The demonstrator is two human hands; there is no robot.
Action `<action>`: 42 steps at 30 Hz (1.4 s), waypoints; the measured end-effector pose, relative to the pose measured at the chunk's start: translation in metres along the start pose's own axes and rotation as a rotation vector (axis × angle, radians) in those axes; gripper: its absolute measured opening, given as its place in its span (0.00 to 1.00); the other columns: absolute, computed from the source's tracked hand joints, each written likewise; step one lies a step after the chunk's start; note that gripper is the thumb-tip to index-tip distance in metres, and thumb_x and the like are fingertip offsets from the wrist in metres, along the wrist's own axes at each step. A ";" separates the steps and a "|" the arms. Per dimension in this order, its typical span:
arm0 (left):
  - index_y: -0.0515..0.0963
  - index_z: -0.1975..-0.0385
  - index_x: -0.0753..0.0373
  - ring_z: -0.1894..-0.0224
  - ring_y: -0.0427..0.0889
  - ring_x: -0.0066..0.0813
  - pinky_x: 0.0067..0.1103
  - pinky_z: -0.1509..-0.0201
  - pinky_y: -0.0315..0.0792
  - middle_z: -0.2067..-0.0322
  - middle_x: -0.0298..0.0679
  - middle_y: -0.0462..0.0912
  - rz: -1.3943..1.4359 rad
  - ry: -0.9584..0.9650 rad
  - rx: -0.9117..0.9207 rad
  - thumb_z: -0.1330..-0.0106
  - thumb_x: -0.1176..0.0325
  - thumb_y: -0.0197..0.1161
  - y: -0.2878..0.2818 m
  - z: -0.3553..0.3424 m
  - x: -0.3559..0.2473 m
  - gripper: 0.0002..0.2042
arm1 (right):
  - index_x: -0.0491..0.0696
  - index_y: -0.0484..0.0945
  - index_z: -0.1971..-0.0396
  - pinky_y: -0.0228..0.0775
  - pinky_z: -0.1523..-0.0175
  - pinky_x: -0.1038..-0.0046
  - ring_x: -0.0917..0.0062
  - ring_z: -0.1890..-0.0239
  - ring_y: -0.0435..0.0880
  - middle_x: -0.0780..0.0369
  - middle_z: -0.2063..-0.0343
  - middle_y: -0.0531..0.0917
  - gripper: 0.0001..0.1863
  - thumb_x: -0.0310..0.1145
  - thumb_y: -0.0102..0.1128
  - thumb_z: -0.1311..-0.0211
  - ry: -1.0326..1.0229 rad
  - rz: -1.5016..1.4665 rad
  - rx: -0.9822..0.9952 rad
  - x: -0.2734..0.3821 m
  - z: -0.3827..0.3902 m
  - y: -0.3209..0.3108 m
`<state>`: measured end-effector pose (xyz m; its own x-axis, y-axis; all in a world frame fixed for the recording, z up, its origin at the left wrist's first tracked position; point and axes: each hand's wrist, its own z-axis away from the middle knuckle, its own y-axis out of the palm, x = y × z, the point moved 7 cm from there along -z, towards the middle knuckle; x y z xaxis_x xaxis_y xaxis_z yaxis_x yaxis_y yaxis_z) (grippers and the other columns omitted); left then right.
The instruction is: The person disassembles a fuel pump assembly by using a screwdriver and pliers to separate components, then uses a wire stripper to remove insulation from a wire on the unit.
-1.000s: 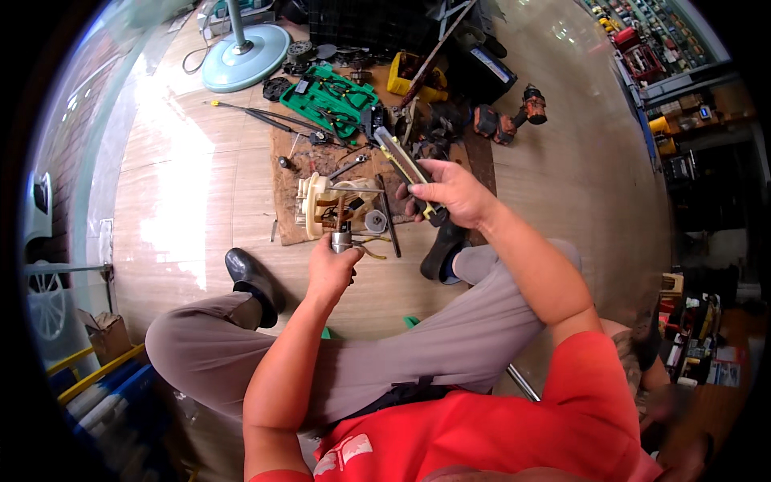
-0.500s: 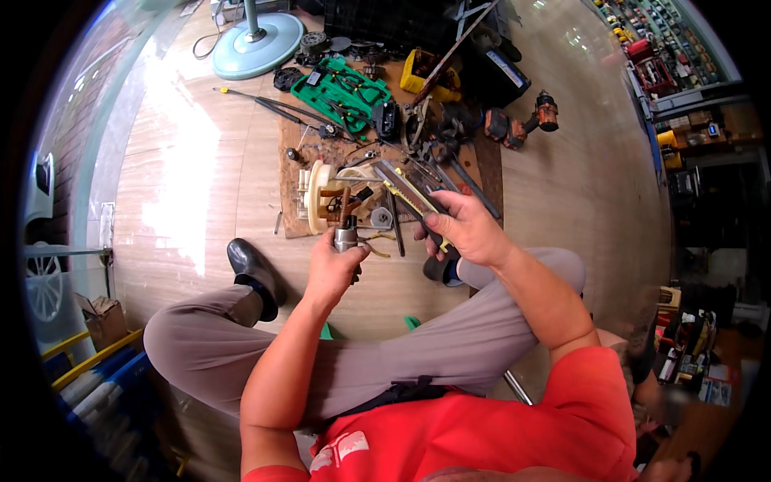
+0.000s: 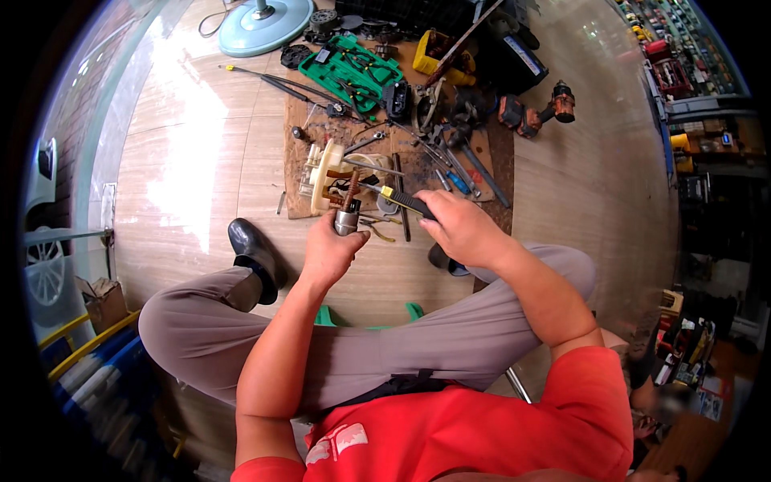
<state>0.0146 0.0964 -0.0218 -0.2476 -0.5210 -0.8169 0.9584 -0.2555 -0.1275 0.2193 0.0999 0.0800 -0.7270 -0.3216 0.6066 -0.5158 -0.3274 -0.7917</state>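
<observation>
My left hand [image 3: 328, 253] is closed around a silver metal fuel pump [image 3: 347, 222]. A brown corrugated hose [image 3: 352, 189] rises from its top beside a cream round plastic flange [image 3: 324, 178] with rods and wires. My right hand [image 3: 467, 231] grips a black and yellow utility knife [image 3: 408, 202]. Its tip points left at the hose; whether the blade touches it I cannot tell. Below the flange lie pliers [image 3: 379, 231] with yellowish handles.
On a stained wooden board [image 3: 474, 149] lie several screwdrivers and rods. A green tool case [image 3: 353, 72], a yellow bin [image 3: 438, 58] and a black battery [image 3: 514, 60] stand farther back. At the right lies an orange-black cordless drill [image 3: 534, 112]. My knees flank the work.
The knife has swung from slanting up and away to pointing left, its tip now close to the hose. My left hand keeps its hold on the pump. The whole view has shifted slightly.
</observation>
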 end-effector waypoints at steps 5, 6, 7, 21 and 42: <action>0.75 0.67 0.68 0.74 0.79 0.35 0.32 0.65 0.74 0.76 0.44 0.80 -0.182 0.059 -0.074 0.47 0.65 0.75 0.000 -0.003 0.000 0.17 | 0.45 0.72 0.47 0.74 0.57 0.60 0.54 0.60 0.81 0.53 0.62 0.78 0.22 0.25 0.65 0.41 -0.011 0.094 0.006 0.003 -0.001 0.011; 0.75 0.67 0.68 0.73 0.79 0.38 0.33 0.64 0.74 0.76 0.45 0.80 -0.205 0.056 -0.089 0.47 0.64 0.75 0.000 -0.002 -0.003 0.18 | 0.45 0.72 0.47 0.74 0.57 0.60 0.54 0.60 0.81 0.54 0.63 0.78 0.22 0.25 0.65 0.41 -0.012 0.125 0.004 0.004 -0.001 0.012; 0.76 0.67 0.68 0.72 0.80 0.39 0.33 0.63 0.74 0.76 0.46 0.81 -0.235 0.062 -0.099 0.47 0.64 0.75 0.000 0.000 -0.007 0.17 | 0.46 0.72 0.47 0.75 0.58 0.60 0.55 0.61 0.82 0.54 0.63 0.77 0.22 0.25 0.66 0.42 -0.013 0.157 0.002 0.004 0.000 0.013; 0.76 0.66 0.69 0.74 0.75 0.33 0.30 0.64 0.73 0.76 0.44 0.79 -0.250 0.130 -0.191 0.47 0.67 0.71 0.001 -0.013 0.000 0.15 | 0.48 0.69 0.45 0.78 0.56 0.60 0.56 0.59 0.83 0.53 0.62 0.80 0.24 0.29 0.63 0.41 -0.043 0.220 -0.055 -0.039 -0.014 0.053; 0.76 0.62 0.69 0.64 0.84 0.53 0.37 0.56 0.76 0.69 0.55 0.83 -0.291 0.149 -0.234 0.49 0.68 0.68 0.008 -0.024 0.001 0.16 | 0.42 0.70 0.46 0.72 0.53 0.58 0.50 0.57 0.81 0.45 0.62 0.82 0.18 0.35 0.58 0.30 0.231 -0.215 0.189 -0.040 -0.006 0.044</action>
<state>0.0251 0.1135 -0.0369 -0.5068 -0.3259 -0.7981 0.8619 -0.1733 -0.4765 0.2223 0.1038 0.0205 -0.7054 -0.0258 0.7083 -0.5905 -0.5313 -0.6074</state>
